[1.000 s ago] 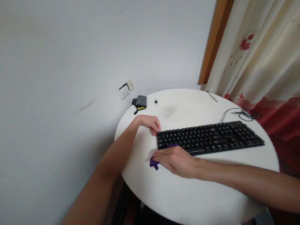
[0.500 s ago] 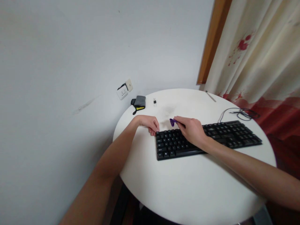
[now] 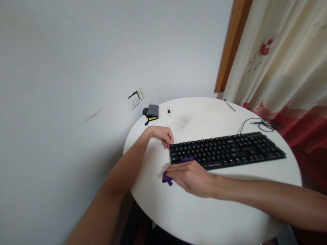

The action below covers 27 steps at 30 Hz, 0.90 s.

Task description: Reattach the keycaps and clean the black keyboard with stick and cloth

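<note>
A black keyboard (image 3: 230,149) lies across a round white table (image 3: 217,207). My left hand (image 3: 163,135) rests curled against the keyboard's far left corner, fingers pressed on its edge. My right hand (image 3: 190,175) lies at the keyboard's near left corner, fingers closed flat over a purple cloth (image 3: 167,178). Part of the cloth pokes out left of the fingers and a bit shows over the keys.
A grey pouch (image 3: 152,112) and a small black adapter (image 3: 169,111) sit at the table's far edge near a wall socket (image 3: 135,98). The keyboard's cable (image 3: 263,124) coils at the right. A thin stick (image 3: 230,104) lies by the curtain (image 3: 281,61).
My right hand swept the purple cloth from the keyboard's far left edge back across the keys to its near left corner. My left hand stayed put.
</note>
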Tool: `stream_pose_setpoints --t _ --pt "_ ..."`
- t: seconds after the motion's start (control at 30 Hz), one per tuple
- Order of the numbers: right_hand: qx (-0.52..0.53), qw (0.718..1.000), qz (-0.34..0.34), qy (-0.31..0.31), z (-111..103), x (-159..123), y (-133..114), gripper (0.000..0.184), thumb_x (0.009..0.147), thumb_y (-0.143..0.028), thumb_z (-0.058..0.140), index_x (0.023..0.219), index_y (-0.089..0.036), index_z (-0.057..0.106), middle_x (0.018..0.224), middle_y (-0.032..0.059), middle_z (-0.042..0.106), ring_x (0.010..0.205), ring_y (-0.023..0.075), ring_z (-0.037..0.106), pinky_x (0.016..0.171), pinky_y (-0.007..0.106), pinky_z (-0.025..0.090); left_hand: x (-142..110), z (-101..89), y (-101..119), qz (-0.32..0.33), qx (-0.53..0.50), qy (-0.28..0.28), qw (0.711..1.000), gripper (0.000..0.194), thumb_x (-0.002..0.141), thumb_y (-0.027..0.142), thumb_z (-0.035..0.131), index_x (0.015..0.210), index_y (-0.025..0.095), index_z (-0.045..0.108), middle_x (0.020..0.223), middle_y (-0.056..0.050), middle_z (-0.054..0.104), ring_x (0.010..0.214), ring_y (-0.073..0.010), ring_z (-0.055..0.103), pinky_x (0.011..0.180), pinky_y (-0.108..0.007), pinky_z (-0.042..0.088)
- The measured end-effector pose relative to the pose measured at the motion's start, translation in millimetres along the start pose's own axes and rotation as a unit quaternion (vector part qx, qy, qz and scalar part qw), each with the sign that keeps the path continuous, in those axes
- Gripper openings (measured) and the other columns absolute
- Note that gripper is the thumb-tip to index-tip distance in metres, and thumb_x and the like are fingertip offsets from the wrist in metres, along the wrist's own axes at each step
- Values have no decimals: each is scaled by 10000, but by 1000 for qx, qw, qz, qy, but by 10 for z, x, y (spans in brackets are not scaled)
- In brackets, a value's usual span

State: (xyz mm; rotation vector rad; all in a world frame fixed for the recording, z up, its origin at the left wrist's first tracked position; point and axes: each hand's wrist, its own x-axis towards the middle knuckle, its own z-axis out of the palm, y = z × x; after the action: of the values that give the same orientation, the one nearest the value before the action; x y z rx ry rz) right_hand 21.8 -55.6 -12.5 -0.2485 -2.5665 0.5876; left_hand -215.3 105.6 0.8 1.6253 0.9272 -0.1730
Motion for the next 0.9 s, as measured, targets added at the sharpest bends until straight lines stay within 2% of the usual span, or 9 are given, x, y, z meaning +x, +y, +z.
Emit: stream_pose_setpoints --t 0.1,0.2,0.3,0.37,0.43,0.57,0.67,0.77,0.9 --pt "62 996 46 52 -114 25 7 284 957 -178 468 1123 -231 692 1128 21 717 1069 154 659 938 262 504 5 -2 -11 5 1 -5 1000 330 702 424 794 859 136 760 757 -104 755 653 -174 707 587 -220 537" --pt "79 974 139 159 -312 44 137 285 940 -232 509 1156 -239 695 1094 22 730 993 187 690 905 313 535 20 -9 -37 4 8 -3 1000 305 710 409 790 856 143 759 752 -91 756 651 -168 707 591 -214 540" --pt "23 944 209 255 -535 27 357 295 937 -271 509 1159 -239 700 1106 22 726 999 210 688 915 351 532 32 -17 -55 -2 15 -5 1000 300 714 404 786 865 146 760 760 -87 757 659 -172 711 596 -220 546" --pt "-57 930 238 273 -633 -2 495 295 929 -273 515 1152 -236 706 1118 37 721 1013 237 683 920 386 524 31 -18 -54 4 10 -14 1000 302 722 404 779 880 147 761 778 -94 759 676 -178 714 601 -225 547" --pt "-135 925 260 240 -653 -30 578 288 923 -262 520 1137 -241 711 1086 48 731 965 256 697 878 406 532 25 -15 -45 9 3 -15 1000 307 715 407 784 875 146 762 779 -99 759 677 -182 714 598 -228 544" --pt "-199 942 249 102 -471 -46 525 258 923 -208 505 1069 -248 714 1001 36 751 875 230 712 799 356 545 14 -5 -27 4 6 -6 1000 320 693 419 797 859 148 763 758 -98 757 657 -184 709 587 -233 540" --pt "-186 966 179 33 -256 -42 364 254 920 -137 484 1039 -203 699 1098 60 722 1006 203 680 886 320 523 14 -3 -24 6 8 -4 1000 312 697 417 794 852 148 761 749 -94 755 652 -180 708 583 -230 538" --pt "-153 984 91 10 -86 -46 193 259 920 -110 475 1071 -155 681 1216 97 672 1182 193 593 1013 317 457 14 -5 -22 5 7 -6 1000 307 708 412 787 860 146 759 745 -89 755 647 -169 706 584 -217 535" --pt "-56 998 -5 -12 -15 -43 11 277 936 -107 455 1099 -152 675 1208 77 680 1207 157 576 1059 285 416 13 -8 -15 5 1 -5 1000 312 699 413 794 857 146 762 735 -90 753 640 -172 706 582 -223 539"
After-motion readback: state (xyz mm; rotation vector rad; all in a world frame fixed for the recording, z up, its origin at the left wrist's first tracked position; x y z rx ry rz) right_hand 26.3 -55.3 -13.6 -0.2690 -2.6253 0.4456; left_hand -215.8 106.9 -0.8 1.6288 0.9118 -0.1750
